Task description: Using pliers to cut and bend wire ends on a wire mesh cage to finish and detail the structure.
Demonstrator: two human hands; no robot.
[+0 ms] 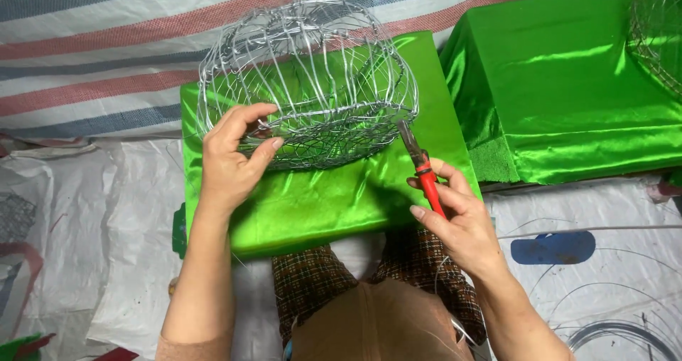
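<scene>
Left hand curled round the near rim of the wire basket, thumb and fingers pinching the wire at the basket's lower left edge. Right hand closed on the red handles of a pair of pliers, held just off the basket's lower right corner, metal nose pointing up toward the basket rim and almost touching it; contact hard to tell.

Wire basket lying tilted on its side, silver, rounded, woven of thin wire with a mesh bottom, open mouth facing partly away. Beneath the basket, a worktop wrapped in shiny green cloth. Right of the basket, well apart, a second green-covered block, and at its far upper corner part of another wire frame, cut off by the edge of view.

Behind the basket, a striped tarpaulin in red, blue and white. Below the basket, plaid trousers and a tan garment at the bottom edge. Right of the basket and lower, a blue sandal on white plastic sheeting, with loose coils of wire near it.
</scene>
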